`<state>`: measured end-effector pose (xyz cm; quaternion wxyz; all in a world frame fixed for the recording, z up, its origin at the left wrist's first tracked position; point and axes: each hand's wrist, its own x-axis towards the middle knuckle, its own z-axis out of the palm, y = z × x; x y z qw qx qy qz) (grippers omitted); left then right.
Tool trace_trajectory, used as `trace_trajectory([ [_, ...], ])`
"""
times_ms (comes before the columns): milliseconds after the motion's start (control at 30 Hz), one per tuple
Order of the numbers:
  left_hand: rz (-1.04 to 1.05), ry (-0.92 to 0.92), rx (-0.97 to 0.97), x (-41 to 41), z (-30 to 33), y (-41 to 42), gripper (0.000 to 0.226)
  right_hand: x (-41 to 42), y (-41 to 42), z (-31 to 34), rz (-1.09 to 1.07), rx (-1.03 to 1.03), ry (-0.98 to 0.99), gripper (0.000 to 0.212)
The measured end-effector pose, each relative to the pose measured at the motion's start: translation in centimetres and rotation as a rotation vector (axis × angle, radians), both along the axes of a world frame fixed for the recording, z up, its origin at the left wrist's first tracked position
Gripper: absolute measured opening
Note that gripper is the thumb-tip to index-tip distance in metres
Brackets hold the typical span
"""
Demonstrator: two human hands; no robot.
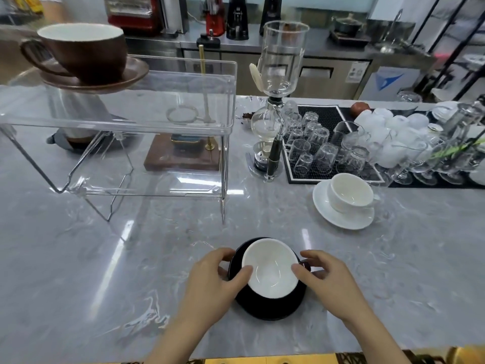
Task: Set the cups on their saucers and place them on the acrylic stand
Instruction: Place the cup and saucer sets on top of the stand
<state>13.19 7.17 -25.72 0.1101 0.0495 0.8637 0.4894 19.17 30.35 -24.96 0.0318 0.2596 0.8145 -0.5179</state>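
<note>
Flanking black cup [271, 269] on saucer [273, 306]: both hands; no legible writing.

Both forearms run out of the bottom edge, so nothing past the wrists shows. The left hand [212, 282] covers the near-left rim of the black saucer [273, 308], and its fingertips hide part of the black cup [271, 266] wall. The right hand [328, 282] covers most of the cup's handle; how the fingers close on it cannot be told. The brown cup [81, 51] and its saucer [105, 80] on the clear stand [157, 122] are smeared by blur. A person behind the stand is cut off at the top edge. The glasses [312, 145] at the right blur together, too crowded to count.
</note>
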Motion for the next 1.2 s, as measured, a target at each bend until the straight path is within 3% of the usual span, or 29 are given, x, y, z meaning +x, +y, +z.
trace_trajectory([
  [233, 0.077, -0.154, 0.114, -0.1, -0.7, -0.1, 0.052, 0.0, 0.1, -0.6, -0.052, -0.128, -0.037, 0.038],
  [400, 0.073, -0.152, 0.117, 0.2, -0.3, 0.1, 0.029, 0.0, -0.3, -0.6, -0.082, -0.194, 0.016, 0.017],
  [700, 0.178, -0.296, 0.263, 0.4, 0.2, 0.2, 0.052, 0.3, -1.1, -0.5, -0.124, -0.252, 0.067, 0.013],
  [933, 0.225, -0.293, 0.346, 1.1, 1.0, -0.2, 0.049, 0.7, -1.2, 0.1, -0.126, -0.225, 0.118, 0.015],
  [1200, 0.210, -0.178, 0.462, 0.9, 4.6, -1.3, 0.035, 0.6, -1.8, 5.3, -0.070, -0.205, 0.257, 0.017],
])
